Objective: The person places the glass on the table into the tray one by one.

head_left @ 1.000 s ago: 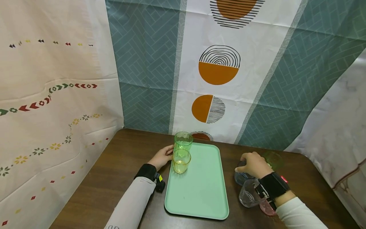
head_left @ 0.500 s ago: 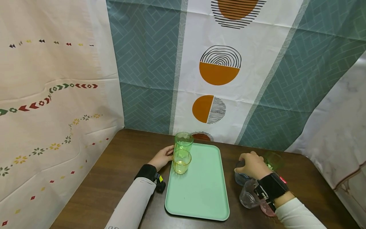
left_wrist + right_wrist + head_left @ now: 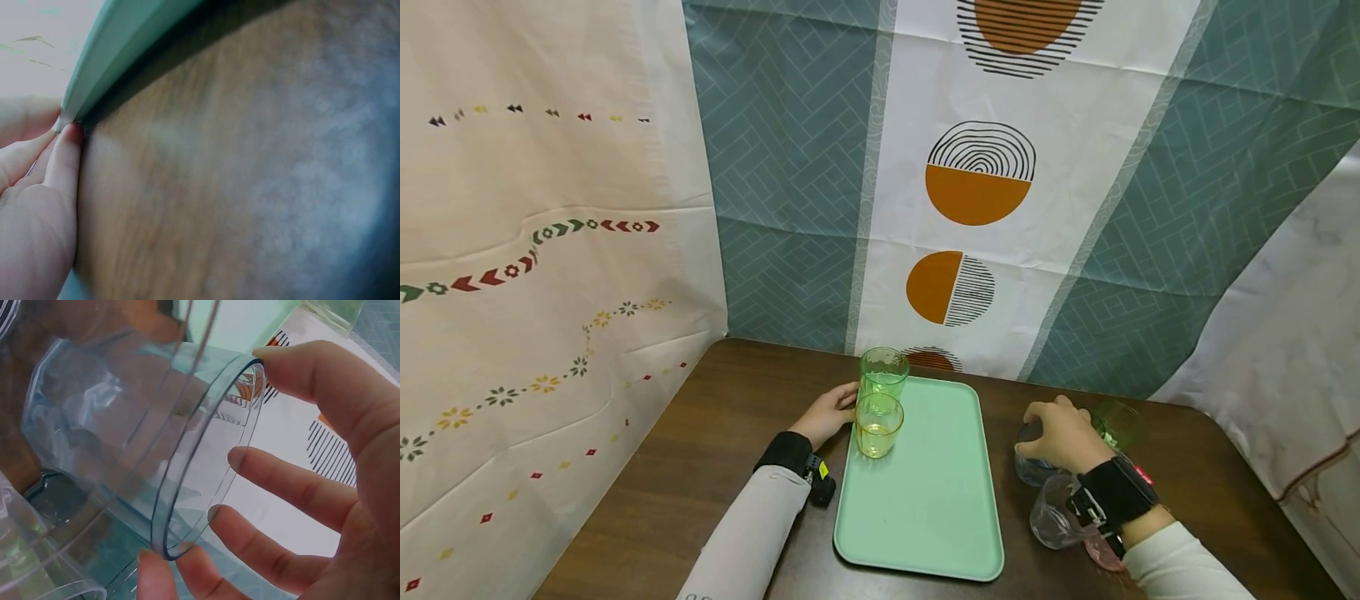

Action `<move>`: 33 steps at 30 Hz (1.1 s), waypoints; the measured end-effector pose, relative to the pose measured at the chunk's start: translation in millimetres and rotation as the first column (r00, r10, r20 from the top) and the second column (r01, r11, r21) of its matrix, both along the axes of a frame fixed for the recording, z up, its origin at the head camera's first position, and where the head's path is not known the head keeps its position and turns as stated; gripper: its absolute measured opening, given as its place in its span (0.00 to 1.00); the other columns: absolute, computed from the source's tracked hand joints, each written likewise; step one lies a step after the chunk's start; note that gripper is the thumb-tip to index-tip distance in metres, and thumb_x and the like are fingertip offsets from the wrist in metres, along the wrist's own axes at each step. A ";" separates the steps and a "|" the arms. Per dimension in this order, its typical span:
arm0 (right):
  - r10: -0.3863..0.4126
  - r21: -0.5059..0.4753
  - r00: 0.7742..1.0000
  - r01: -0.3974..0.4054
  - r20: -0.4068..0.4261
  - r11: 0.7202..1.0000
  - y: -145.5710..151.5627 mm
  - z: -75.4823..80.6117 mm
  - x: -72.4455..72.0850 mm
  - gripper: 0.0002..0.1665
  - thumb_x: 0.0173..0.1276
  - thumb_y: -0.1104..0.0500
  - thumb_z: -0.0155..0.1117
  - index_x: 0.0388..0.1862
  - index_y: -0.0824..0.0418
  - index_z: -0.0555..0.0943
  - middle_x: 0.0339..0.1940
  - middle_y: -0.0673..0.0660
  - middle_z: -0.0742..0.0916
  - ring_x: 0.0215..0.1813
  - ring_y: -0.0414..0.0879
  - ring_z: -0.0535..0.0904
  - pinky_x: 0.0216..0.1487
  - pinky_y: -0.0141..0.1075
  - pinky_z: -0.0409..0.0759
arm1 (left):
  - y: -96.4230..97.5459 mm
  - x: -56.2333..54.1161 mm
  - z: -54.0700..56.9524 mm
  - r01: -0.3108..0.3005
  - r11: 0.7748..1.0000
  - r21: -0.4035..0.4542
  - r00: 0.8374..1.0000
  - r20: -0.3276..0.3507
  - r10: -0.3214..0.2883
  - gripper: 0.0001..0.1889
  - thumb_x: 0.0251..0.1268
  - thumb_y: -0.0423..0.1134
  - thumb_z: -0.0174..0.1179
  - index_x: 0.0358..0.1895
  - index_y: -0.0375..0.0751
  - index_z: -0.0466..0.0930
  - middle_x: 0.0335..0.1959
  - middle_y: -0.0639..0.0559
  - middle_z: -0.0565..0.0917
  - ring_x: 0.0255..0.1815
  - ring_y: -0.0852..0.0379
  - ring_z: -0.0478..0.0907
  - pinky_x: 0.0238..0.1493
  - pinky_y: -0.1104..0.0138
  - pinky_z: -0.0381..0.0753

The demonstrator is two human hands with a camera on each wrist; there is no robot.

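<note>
"Blue drinking glass [image 3: 1033, 472], rim gripped by your right hand [image 3: 1063, 435]?"

"Yes, right of the mint-green tray [image 3: 921, 512] on your wood-grain table [image 3: 700, 467]."

"Your left hand [image 3: 826, 415]?"

"Pinching the tray's edge; patterned cloth [image 3: 790, 183] hangs behind."

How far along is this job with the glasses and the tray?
Looks done: a green glass and a yellow glass stand on the tray, whose edge the left hand holds.
In hand: the right hand has its grip on the rim of a blue glass, off the tray.
Probably left: the clear glass, pink glass and other green glass, all off the tray, to its right.
</note>
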State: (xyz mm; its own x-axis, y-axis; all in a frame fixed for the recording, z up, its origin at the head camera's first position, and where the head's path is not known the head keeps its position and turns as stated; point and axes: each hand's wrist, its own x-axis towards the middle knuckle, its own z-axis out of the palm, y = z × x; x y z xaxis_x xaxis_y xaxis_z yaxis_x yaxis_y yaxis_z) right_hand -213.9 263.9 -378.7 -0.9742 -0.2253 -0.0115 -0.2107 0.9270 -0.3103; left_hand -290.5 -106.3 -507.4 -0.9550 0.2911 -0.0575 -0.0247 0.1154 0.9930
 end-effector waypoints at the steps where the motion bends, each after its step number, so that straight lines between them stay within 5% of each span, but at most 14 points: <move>1: 0.005 -0.001 1.000 -0.005 -0.008 1.000 0.0 0.1 -0.3 0.25 0.56 0.55 0.79 0.48 0.67 0.83 0.46 0.69 0.80 0.43 0.66 0.72 0.42 0.59 0.72 | 0.0 0.1 0.0 0.000 1.000 -0.001 1.000 -0.002 0.000 0.32 0.75 0.28 0.55 0.79 0.31 0.56 0.77 0.34 0.63 0.78 0.38 0.58 0.73 0.47 0.64; 18: 0.036 -0.055 0.999 -0.039 -0.040 0.998 -14.0 5.6 0.8 0.26 0.58 0.53 0.78 0.50 0.66 0.83 0.45 0.65 0.80 0.44 0.61 0.71 0.44 0.55 0.69 | 1.5 6.3 7.7 -0.008 1.000 -0.025 1.000 -0.010 0.008 0.32 0.75 0.26 0.54 0.78 0.29 0.56 0.77 0.32 0.62 0.78 0.38 0.58 0.73 0.47 0.65; 33: 0.060 -0.070 0.996 -0.065 -0.064 0.995 -30.0 6.1 6.2 0.22 0.60 0.53 0.77 0.50 0.64 0.84 0.42 0.62 0.82 0.45 0.56 0.71 0.46 0.54 0.67 | -0.8 -0.5 0.6 0.002 1.000 -0.011 1.000 -0.003 -0.002 0.33 0.75 0.28 0.55 0.79 0.31 0.55 0.78 0.35 0.61 0.79 0.39 0.57 0.74 0.48 0.64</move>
State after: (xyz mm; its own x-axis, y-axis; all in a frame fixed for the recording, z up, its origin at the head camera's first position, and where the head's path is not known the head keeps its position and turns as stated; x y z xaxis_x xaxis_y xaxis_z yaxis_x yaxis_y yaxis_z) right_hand -207.7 233.8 -372.5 -0.9565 -0.2838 0.0667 -0.2883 0.8870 -0.3607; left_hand -291.0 -107.0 -506.8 -0.9546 0.2921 -0.0580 -0.0217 0.1261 0.9918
